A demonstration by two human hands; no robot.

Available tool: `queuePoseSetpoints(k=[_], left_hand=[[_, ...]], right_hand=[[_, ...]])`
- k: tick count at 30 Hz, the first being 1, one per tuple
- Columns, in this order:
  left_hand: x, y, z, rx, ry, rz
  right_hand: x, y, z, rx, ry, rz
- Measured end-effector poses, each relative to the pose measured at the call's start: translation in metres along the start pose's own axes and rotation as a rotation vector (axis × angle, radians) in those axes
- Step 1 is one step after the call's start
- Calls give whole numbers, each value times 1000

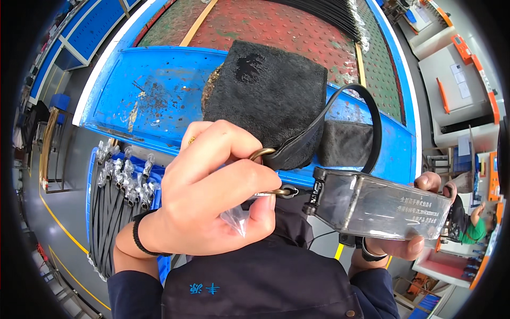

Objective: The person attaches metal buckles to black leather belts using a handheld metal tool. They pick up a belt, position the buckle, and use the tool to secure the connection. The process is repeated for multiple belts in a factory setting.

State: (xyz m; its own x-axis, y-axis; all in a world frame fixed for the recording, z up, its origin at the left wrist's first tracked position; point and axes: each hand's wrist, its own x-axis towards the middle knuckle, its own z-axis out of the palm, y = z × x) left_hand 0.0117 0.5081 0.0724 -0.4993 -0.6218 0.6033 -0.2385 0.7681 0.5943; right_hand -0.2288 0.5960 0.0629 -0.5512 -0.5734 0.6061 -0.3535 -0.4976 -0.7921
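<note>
My left hand (212, 186) is closed, pinching a brass-coloured metal buckle (264, 152) at the end of a black strap (375, 127). A scrap of clear plastic film (235, 219) hangs below those fingers. From the buckle the strap arches up and over to the right, then drops behind a clear box-shaped hand applicator (377, 204). My right hand (396, 248) grips this applicator, thumb and fingers around its far right end. A black roller (315, 191) sits at the applicator's left end, close to the buckle. Whether roller and strap touch, I cannot tell.
A stained black cloth (271, 80) lies on the blue tray (111, 101), with a smaller dark cloth (345, 143) beside it. Several black straps with plastic-wrapped ends (119, 186) hang over a blue crate at left. More straps (319, 16) lie on the studded mat (265, 24).
</note>
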Motion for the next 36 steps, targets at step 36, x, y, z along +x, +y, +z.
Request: queuePoseSetpoints(k=[36], left_hand=[[-44, -45, -37, -685, 620, -366]], right_hand=[[41, 57, 60, 521, -337, 532]])
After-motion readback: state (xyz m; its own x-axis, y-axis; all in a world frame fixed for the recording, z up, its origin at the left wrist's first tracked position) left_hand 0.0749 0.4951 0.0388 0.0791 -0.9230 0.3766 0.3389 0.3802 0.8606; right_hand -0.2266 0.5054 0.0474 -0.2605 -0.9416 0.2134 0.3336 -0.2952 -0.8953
